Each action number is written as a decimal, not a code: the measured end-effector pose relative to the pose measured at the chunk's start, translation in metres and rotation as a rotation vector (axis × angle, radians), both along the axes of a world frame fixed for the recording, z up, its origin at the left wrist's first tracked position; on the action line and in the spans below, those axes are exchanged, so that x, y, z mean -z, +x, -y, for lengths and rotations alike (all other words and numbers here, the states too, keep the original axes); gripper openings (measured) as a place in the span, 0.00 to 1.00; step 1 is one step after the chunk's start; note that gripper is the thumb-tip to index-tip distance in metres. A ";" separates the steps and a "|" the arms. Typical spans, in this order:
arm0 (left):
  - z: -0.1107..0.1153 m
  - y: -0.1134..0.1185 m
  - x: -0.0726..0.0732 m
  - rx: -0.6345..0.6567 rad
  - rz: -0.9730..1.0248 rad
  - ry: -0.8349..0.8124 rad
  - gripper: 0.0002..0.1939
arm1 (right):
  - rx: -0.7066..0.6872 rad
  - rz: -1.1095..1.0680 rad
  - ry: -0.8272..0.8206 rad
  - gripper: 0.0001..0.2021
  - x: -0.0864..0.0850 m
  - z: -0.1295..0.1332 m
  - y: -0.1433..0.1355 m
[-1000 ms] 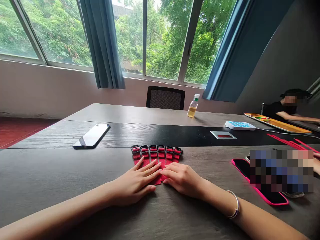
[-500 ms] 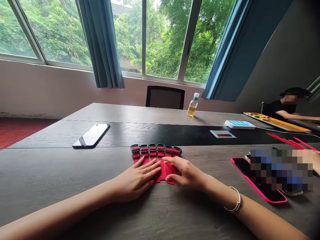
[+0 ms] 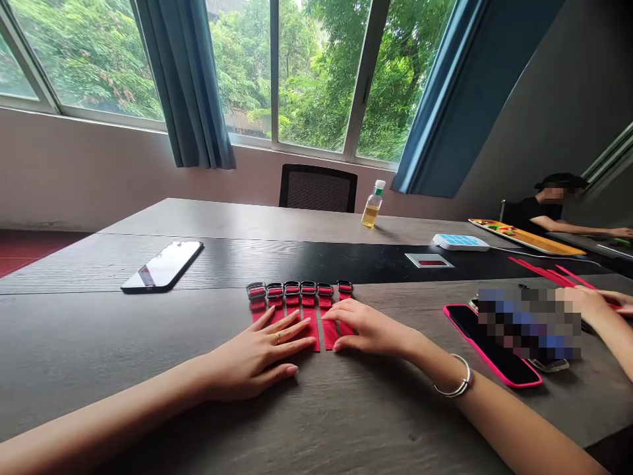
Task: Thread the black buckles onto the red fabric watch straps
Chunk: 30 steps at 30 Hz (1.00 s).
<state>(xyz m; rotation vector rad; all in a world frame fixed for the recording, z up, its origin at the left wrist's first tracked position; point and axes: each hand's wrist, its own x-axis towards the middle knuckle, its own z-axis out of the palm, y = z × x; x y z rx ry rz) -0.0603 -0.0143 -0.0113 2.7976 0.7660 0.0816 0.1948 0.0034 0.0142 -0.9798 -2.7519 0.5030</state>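
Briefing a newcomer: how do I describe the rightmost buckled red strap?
On the wood-grain table, find six red straps in a row. The rightmost strap lies partly under the right hand; a wider gap sets its black buckle apart.

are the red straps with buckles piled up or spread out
Spread out: the straps lie in a row, their six black buckles side by side, though the left hand hides part of them.

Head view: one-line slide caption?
Left hand spread across six buckled red straps on a wooden table, right hand over the two rightmost.
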 end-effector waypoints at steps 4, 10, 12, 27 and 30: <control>0.000 0.001 -0.001 0.003 0.001 -0.009 0.25 | -0.048 -0.013 0.059 0.15 0.009 0.000 -0.004; -0.009 -0.006 0.000 -0.068 0.073 0.111 0.25 | 0.038 0.103 -0.011 0.28 -0.010 0.003 0.003; -0.012 -0.008 -0.001 -0.073 0.062 0.096 0.24 | 0.087 0.159 -0.034 0.30 -0.018 0.003 0.006; -0.009 -0.004 0.001 -0.100 0.078 0.007 0.24 | 0.000 0.219 0.107 0.19 -0.006 0.015 -0.004; -0.008 -0.001 0.001 -0.114 0.099 0.028 0.21 | -0.003 0.231 0.130 0.18 -0.006 0.015 -0.006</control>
